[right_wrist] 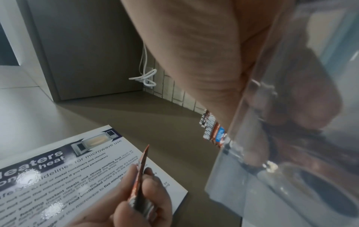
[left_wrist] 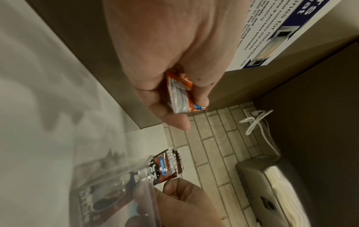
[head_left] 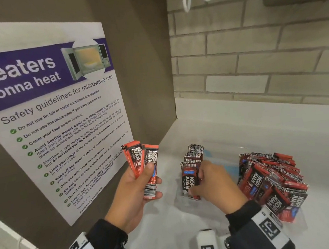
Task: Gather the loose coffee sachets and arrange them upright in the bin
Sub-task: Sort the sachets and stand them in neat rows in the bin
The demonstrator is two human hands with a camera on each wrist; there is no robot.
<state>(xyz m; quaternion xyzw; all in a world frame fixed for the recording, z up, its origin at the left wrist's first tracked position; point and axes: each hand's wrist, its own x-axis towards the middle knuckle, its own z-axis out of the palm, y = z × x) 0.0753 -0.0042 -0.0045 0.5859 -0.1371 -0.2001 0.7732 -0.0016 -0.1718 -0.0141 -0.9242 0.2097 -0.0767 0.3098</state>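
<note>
White countertop (head_left: pixel 189 226) runs into a corner of pale brick tile (head_left: pixel 253 59), with a laminated microwave-safety poster (head_left: pixel 54 118) leaning on the brown side panel. We are partway through, by our reckoning: a short row of sachets (head_left: pixel 195 154) already stands upright in the clear plastic bin (head_left: pixel 184 201), yet most of the bin's length looks unfilled.

Our left hand (head_left: pixel 135 195) is raised beside the poster, fingers and thumb curled round a small fan of Kopi Juan sachets (head_left: pixel 143 166) — three or so, though the exact count is hard to tell. Our right hand (head_left: pixel 211 184) reaches into the bin, fingertips pinching the front upright sachet (head_left: pixel 191 179), apparently seating it against the row.

To the right sits a large stack of sachets (head_left: pixel 273 182), packed on edge in what seems to be a second clear tray; whether those still need moving we cannot tell.

Each sachet is a thin, flat foil rectangle — glossy red and black, with a barcode strip at the crimped end. They look slippery and floppy, likely to lean unless packed snugly. The bin's transparent walls are smooth and rigid.
</note>
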